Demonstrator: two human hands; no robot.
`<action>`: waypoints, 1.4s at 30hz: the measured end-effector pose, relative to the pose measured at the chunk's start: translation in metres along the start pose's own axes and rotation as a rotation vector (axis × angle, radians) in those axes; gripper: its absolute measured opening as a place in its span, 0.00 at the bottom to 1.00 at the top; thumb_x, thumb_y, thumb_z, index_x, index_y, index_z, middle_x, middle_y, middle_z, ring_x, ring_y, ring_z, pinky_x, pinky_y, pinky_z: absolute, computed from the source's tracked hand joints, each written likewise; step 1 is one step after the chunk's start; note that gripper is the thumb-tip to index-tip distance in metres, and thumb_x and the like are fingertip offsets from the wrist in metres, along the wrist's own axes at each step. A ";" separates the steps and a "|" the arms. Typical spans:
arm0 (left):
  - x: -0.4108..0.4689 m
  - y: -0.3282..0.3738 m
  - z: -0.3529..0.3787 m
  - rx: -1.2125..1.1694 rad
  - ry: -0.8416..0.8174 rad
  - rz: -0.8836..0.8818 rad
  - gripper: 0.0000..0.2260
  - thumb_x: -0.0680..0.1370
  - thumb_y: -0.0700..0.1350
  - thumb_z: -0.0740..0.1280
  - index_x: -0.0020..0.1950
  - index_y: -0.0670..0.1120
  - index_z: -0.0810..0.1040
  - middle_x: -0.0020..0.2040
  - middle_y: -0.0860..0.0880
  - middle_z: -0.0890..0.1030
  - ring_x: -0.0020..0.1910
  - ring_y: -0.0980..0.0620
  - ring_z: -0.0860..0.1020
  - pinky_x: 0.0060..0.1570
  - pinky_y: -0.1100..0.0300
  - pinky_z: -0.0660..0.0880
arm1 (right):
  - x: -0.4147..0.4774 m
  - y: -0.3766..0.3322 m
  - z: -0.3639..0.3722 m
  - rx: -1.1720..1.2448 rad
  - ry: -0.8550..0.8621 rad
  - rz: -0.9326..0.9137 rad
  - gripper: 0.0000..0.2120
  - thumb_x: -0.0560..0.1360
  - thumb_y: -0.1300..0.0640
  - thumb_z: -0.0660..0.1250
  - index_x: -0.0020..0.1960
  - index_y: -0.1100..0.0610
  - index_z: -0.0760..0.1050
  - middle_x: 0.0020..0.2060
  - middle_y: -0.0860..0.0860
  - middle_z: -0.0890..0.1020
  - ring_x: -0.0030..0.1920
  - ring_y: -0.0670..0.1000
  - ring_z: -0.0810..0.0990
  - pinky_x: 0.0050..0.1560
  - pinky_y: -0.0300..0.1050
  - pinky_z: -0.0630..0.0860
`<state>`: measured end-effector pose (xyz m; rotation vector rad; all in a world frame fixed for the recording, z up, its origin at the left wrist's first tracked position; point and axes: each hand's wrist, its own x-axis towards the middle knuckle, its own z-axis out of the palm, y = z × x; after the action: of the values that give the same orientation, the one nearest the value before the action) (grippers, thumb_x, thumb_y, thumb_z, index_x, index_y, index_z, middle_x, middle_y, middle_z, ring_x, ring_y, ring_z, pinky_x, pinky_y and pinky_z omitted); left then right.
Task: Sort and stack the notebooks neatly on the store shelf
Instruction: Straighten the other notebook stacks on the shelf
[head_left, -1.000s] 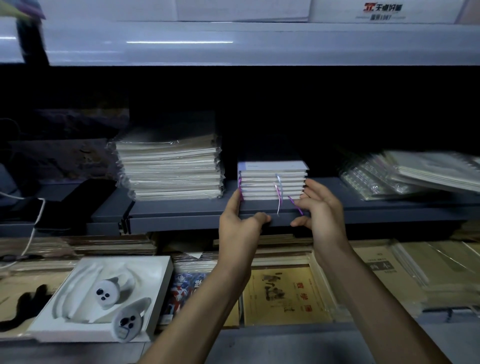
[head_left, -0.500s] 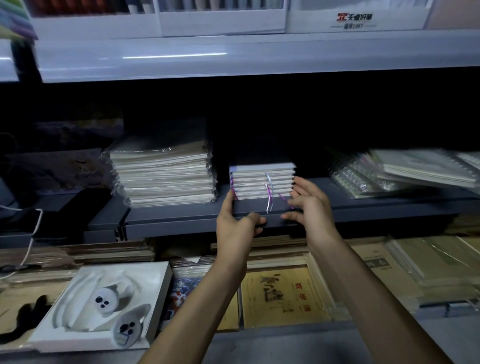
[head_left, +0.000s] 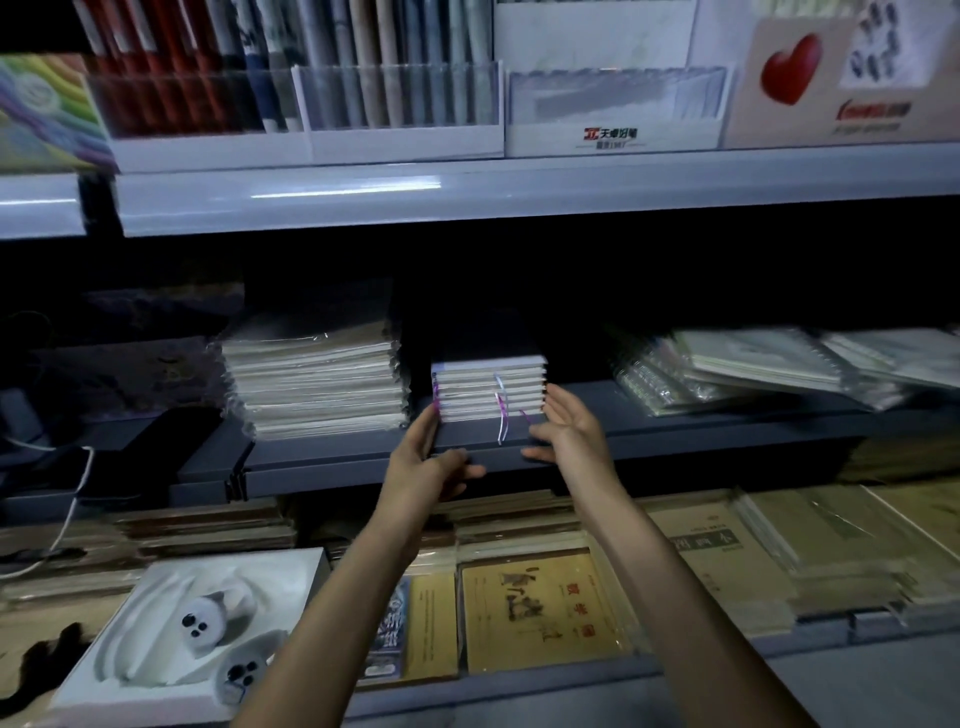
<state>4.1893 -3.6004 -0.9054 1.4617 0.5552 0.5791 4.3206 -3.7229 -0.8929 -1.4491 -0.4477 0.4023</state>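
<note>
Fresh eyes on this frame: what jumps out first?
The left hand and right hand flank a small stack of notebooks at the front of the dark middle shelf, with their fingers straight at its sides. Next comes the red heart at the top right. Last is the white tray at the bottom left, which holds black-eyed white figures.

The small stack of notebooks (head_left: 491, 387) is showing white page edges under a pale lavender cover, with purple and white ribbons (head_left: 500, 421) trailing over the dark grey shelf (head_left: 363, 457). Below, a yellow booklet (head_left: 540, 613) is carrying red and black characters, and a white tray (head_left: 156, 587) is holding black-dotted figures. Above, a pale card (head_left: 789, 67) is displaying a red heart.
</note>
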 end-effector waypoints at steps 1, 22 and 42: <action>-0.001 -0.001 0.003 0.008 0.001 0.016 0.34 0.82 0.32 0.66 0.84 0.52 0.62 0.75 0.55 0.74 0.49 0.48 0.88 0.50 0.59 0.82 | -0.003 0.001 -0.002 -0.038 -0.018 -0.015 0.30 0.79 0.73 0.61 0.78 0.56 0.65 0.75 0.52 0.71 0.57 0.41 0.79 0.54 0.44 0.82; -0.021 -0.063 0.017 1.251 0.288 0.893 0.25 0.81 0.47 0.67 0.79 0.46 0.72 0.75 0.45 0.75 0.74 0.42 0.72 0.74 0.44 0.64 | -0.025 0.055 -0.059 -1.412 0.067 -0.600 0.32 0.76 0.64 0.64 0.80 0.55 0.66 0.77 0.61 0.67 0.80 0.63 0.60 0.74 0.64 0.62; 0.057 -0.125 0.057 1.185 0.705 1.075 0.26 0.75 0.58 0.74 0.68 0.46 0.80 0.66 0.47 0.73 0.69 0.43 0.72 0.74 0.35 0.62 | -0.021 0.059 -0.082 -1.361 -0.116 -0.614 0.45 0.70 0.62 0.66 0.84 0.52 0.52 0.83 0.56 0.53 0.83 0.60 0.45 0.81 0.62 0.48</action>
<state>4.2734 -3.6082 -1.0279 2.7028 0.6515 1.8673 4.3463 -3.7985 -0.9580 -2.4358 -1.3729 -0.4449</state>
